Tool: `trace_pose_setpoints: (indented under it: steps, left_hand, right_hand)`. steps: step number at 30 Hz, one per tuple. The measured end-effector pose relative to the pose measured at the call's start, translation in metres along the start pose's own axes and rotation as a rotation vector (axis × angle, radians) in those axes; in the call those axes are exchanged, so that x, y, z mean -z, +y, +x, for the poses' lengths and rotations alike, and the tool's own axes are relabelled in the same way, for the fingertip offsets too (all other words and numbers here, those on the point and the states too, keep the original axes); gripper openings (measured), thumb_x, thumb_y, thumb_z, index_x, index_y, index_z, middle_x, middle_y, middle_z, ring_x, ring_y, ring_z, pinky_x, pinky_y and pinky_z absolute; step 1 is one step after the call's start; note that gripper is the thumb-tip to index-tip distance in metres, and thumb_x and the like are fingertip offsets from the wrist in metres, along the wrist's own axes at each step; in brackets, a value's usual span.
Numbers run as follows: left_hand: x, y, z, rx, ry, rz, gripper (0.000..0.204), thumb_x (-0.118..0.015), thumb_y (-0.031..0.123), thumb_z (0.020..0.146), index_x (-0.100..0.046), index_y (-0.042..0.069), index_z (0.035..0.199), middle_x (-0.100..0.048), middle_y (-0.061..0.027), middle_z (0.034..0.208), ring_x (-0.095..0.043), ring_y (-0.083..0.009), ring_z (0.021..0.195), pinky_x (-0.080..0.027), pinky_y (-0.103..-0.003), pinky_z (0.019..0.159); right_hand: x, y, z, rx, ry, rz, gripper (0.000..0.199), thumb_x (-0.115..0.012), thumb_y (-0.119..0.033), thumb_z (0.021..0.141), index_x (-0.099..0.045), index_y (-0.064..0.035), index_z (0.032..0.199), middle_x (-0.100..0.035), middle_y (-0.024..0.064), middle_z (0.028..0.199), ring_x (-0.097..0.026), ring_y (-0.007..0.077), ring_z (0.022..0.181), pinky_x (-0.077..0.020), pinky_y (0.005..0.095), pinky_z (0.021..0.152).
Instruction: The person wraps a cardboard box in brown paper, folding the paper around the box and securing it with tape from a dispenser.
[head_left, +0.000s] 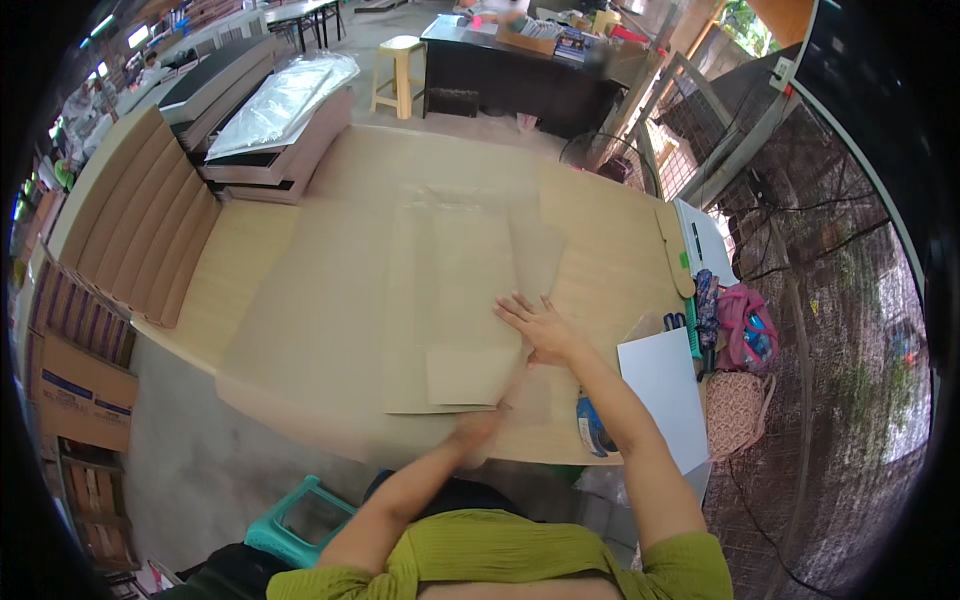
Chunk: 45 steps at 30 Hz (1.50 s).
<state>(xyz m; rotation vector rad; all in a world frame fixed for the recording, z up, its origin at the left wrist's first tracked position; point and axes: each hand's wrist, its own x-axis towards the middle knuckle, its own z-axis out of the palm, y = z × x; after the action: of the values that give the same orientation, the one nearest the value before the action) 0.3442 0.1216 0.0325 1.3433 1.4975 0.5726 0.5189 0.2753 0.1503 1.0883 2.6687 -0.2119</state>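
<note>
A large, thin, pale-brown sheet (310, 320) lies over the table, its outline smeared and see-through. On it is a tan cardboard piece (407, 350) with a folded-looking flap (470, 378) at its near end. I cannot make out the exact layers. My right hand (538, 328) lies spread on the right edge of the cardboard, fingers apart, holding nothing. At the near right corner of the cardboard is my left hand (482, 428); its fingers are blurred, so whether they grip the corner does not show.
Brown cardboard panels (150, 215) stand at the table's left, beside stacked boards topped with a plastic-wrapped pack (285, 100). A blue tape dispenser (595, 425), white sheet (662, 395), folded umbrella (706, 305) and pink bag (746, 325) line the right. A teal stool (300, 520) stands near left.
</note>
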Motion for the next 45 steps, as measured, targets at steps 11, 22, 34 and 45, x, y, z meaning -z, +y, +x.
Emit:
trace_pose_setpoints:
  steps: [11,22,34,45]
  left_hand:
    - [0.056,-0.051,0.017,-0.033,0.094,-0.002,0.062,-0.063,0.05,0.09,-0.061,0.001,0.126,-0.064,-0.0266,0.12,-0.06,-0.0417,0.114,-0.044,-0.049,0.1]
    - [0.165,0.07,-0.003,-0.311,-1.055,-0.042,0.046,-0.058,0.041,0.1,-0.066,0.003,0.125,-0.068,-0.0236,0.116,-0.065,-0.0296,0.107,-0.047,-0.042,0.1]
    - [0.13,0.067,0.139,-0.847,-0.109,1.008,0.074,-0.04,0.064,0.097,-0.021,0.028,0.159,-0.016,-0.0076,0.166,-0.017,-0.0387,0.151,-0.013,-0.067,0.117]
    - [0.133,0.049,0.142,-0.833,-0.09,0.985,0.072,-0.046,0.061,0.094,-0.029,0.029,0.157,-0.021,-0.0086,0.165,-0.017,-0.0384,0.151,-0.012,-0.069,0.116]
  right_hand:
    - [-0.028,0.002,0.015,-0.04,0.222,0.158,0.11,-0.085,-0.05,0.063,-0.028,-0.0271,0.155,-0.022,-0.0037,0.165,-0.021,0.0284,0.151,-0.0258,0.071,0.111]
    - [-0.079,0.004,0.02,-0.103,0.533,0.268,0.094,-0.082,-0.05,0.065,-0.043,-0.0248,0.147,-0.035,-0.0005,0.16,-0.027,0.0301,0.149,-0.0264,0.0675,0.109]
    - [-0.125,-0.034,0.032,-0.608,0.593,0.353,0.114,-0.086,-0.041,0.065,-0.022,-0.0147,0.156,-0.02,0.0139,0.164,-0.023,0.0375,0.149,-0.0212,0.0687,0.112]
    - [-0.148,-0.097,0.045,-1.078,0.476,0.468,0.113,-0.078,-0.034,0.075,-0.009,-0.0044,0.159,-0.011,0.0189,0.165,-0.009,0.0381,0.153,-0.0095,0.0616,0.12]
